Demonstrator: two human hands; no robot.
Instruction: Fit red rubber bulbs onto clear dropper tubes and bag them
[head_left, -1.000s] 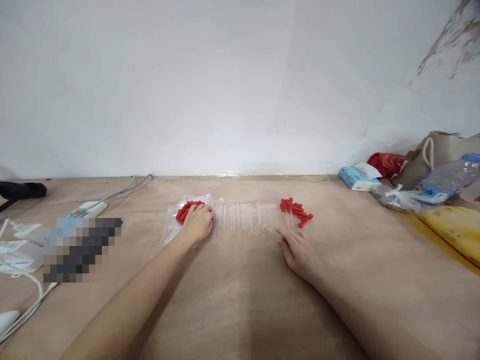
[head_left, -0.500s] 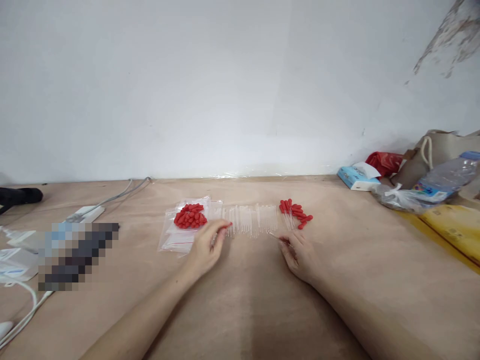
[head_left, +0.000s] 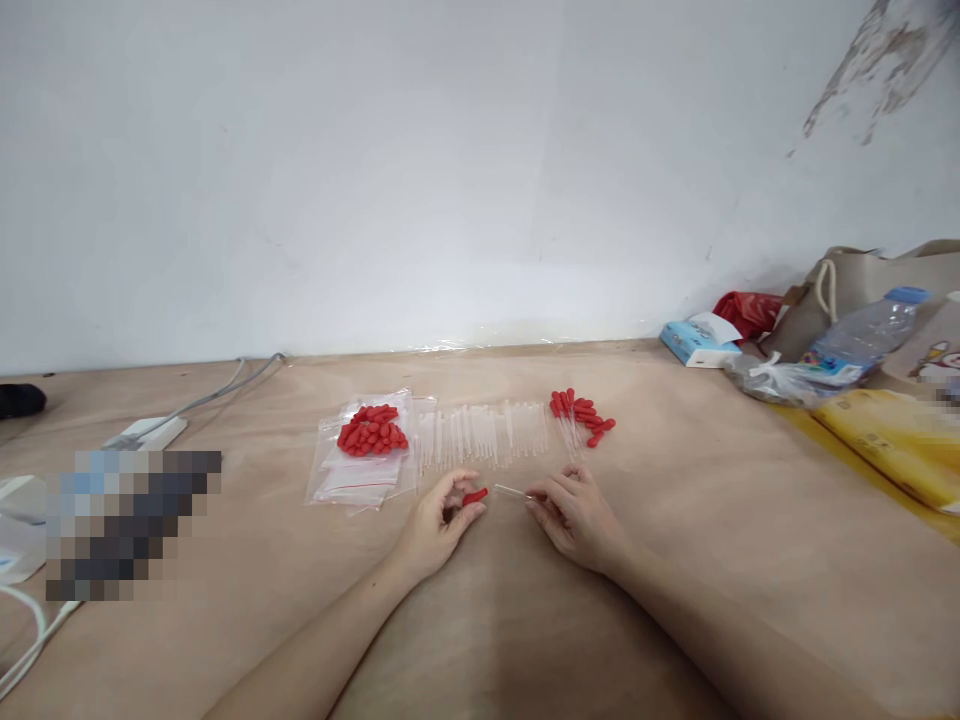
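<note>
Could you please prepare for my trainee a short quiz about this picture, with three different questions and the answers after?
1. Choose: which holds the single red piece near the middle?
A) left hand
B) right hand
C) both together

2. True or false: the clear tube held out between the hands is inserted in that red piece.

3. Short answer: on what does the larger heap of red pieces lie?

Key:
1. A
2. False; a gap shows between them.
3. Clear plastic bags.

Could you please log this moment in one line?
left hand: holds red, elongated, rubbery-looking bulb | right hand: holds clear, thin, plastic-looking tube | bulb and tube: apart
</note>
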